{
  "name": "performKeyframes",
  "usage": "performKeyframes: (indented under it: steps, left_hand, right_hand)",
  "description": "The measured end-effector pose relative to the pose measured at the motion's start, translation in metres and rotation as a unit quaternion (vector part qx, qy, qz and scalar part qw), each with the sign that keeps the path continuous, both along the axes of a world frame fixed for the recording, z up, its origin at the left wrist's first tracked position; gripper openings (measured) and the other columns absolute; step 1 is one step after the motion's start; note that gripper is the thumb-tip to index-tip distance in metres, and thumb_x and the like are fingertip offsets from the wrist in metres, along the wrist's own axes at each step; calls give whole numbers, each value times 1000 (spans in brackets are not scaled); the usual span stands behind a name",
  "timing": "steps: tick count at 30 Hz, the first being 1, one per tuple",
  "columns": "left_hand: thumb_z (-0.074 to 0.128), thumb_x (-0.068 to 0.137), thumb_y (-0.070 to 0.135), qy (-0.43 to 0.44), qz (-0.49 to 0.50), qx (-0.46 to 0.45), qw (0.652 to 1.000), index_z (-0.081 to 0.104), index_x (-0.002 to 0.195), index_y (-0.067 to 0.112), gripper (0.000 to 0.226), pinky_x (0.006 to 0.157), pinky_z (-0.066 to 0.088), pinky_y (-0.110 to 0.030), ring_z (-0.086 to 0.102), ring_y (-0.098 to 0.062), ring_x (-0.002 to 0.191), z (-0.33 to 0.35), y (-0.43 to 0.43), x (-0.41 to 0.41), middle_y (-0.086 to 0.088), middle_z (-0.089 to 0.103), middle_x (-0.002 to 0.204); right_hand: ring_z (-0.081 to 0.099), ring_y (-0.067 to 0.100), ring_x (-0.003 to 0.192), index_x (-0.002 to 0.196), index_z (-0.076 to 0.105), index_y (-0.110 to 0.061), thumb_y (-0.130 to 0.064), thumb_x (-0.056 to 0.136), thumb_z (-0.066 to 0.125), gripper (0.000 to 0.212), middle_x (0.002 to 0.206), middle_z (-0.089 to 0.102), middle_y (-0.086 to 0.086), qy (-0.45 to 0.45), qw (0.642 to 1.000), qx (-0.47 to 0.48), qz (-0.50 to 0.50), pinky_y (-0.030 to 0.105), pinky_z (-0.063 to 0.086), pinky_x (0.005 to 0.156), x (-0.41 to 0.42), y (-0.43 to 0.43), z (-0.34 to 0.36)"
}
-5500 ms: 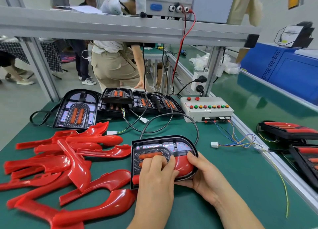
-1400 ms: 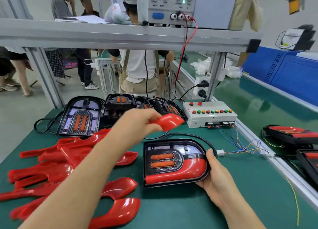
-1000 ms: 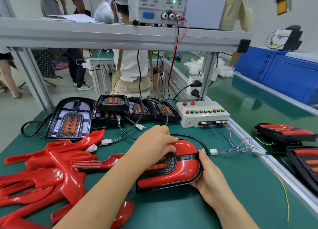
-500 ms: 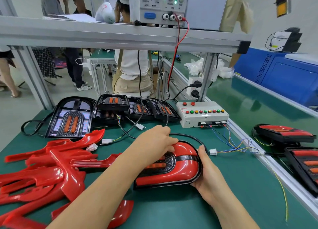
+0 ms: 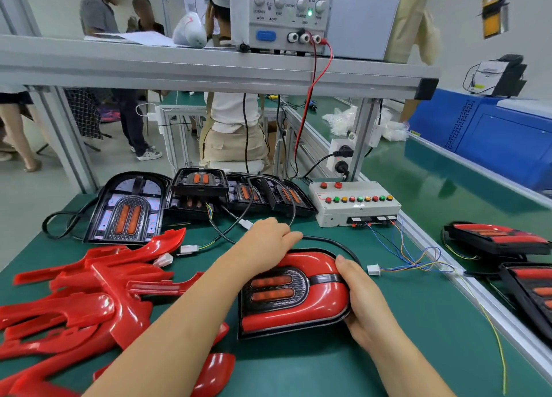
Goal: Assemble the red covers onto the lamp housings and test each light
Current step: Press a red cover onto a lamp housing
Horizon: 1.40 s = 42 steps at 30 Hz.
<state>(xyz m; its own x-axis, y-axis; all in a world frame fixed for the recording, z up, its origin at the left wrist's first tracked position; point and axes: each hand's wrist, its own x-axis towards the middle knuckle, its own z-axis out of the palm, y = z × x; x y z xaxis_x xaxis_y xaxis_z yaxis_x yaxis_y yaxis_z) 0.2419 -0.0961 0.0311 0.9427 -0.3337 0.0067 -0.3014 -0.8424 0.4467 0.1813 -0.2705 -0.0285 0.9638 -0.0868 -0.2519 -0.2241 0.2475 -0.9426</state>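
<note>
Fingers (image 5: 291, 236) of the left hand (image 5: 268, 241) curl over the red cover (image 5: 310, 263), pressing it into the lamp housing (image 5: 271, 289) on the surface (image 5: 388, 352); the right hand (image 5: 361, 301) grips its edge. Uneven pressure may leave clips unseated.

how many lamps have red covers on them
3: middle lamp, held by left hand and right hand; far lamp and near lamp on the right belt, the near one cut off. More may be hidden.

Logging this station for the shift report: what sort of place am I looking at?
Most likely a factory assembly-and-test line for lamps: a bench power supply, a switch box with coloured buttons, loose red covers beside bare lamp housings.
</note>
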Motion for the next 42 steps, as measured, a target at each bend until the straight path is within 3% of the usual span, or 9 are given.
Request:
performKeyframes:
  steps: [4, 8, 16, 21, 25, 29, 33, 38, 42]
  left_hand:
    - [25, 104, 33, 55, -25, 88, 994, 38, 65, 20, 43, 75, 41, -37, 52, -30, 83, -5, -3, 5, 0, 40, 67]
    - [25, 104, 36, 29, -21, 79, 996, 30, 62, 23, 44, 80, 46, -39, 55, -29, 83, -10, -2, 5, -8, 53, 77]
    - [22, 105, 34, -40, -11, 119, 992, 45, 102, 19, 27, 78, 50, -45, 58, -32, 89, -24, -2, -1, -10, 58, 91]
    - [32, 97, 10, -75, 1, 142, 987, 14, 145, 22, 52, 56, 37, -38, 45, -26, 66, -27, -8, -3, -3, 35, 69]
    - [35, 92, -1, -83, 37, 160, 983, 2, 150, 24, 71, 60, 40, -39, 45, -28, 71, -26, -11, -10, -4, 35, 72]
    - [27, 98, 9, -26, 111, 47, 992, -1, 150, 25, 61, 67, 43, -39, 48, -28, 74, -34, -14, -12, -4, 41, 78]
    - [7, 103, 42, 99, 97, -47, 989, 40, 139, 12, 58, 88, 42, -40, 59, -28, 93, -19, 3, -15, -14, 61, 97]
    - [33, 101, 28, -39, 6, 133, 990, 14, 139, 31, 42, 76, 46, -40, 58, -31, 93, -24, -4, -38, -6, 59, 104]
    - [30, 102, 26, -46, 35, 142, 988, 16, 137, 35, 39, 77, 50, -41, 58, -30, 92, -37, -6, -42, -5, 56, 97]
  right_hand:
    - [71, 31, 82, 107, 63, -13, -36, 96, 54, 27, 97, 74, 12, -3, 1000, -10, 4, 52, 54, 85, -1, 0, 0]
    - [71, 30, 80, 102, 64, -13, -36, 96, 54, 26, 96, 74, 13, -10, 1000, -6, -7, 50, 56, 83, -1, -1, -1]
    - [72, 28, 77, 100, 64, -11, -34, 97, 53, 26, 91, 74, 13, -41, 999, -13, -17, 42, 58, 70, 1, 0, -2]
    - [72, 29, 80, 101, 66, -13, -37, 95, 55, 27, 94, 74, 12, -34, 999, -4, -18, 42, 58, 72, 2, -3, -3]
    - [72, 30, 86, 111, 65, -19, -50, 93, 54, 37, 101, 74, 12, -18, 999, 39, -14, 41, 59, 74, 0, -5, -4]
    - [70, 19, 78, 109, 65, -17, -49, 92, 53, 39, 97, 74, 9, -31, 999, 33, -10, 33, 57, 62, -2, -4, -4]
    - [70, 26, 85, 111, 65, -16, -53, 94, 48, 44, 101, 73, 13, -20, 999, 17, -31, 38, 57, 72, 0, -9, -4]
    - [74, 26, 80, 107, 67, -15, -58, 92, 50, 49, 91, 76, 10, 18, 999, 4, -43, 35, 57, 64, 5, -12, -1]
    - [73, 27, 77, 108, 65, -11, -58, 92, 50, 52, 89, 75, 13, 50, 998, -36, -16, 35, 56, 64, 11, -18, 0]
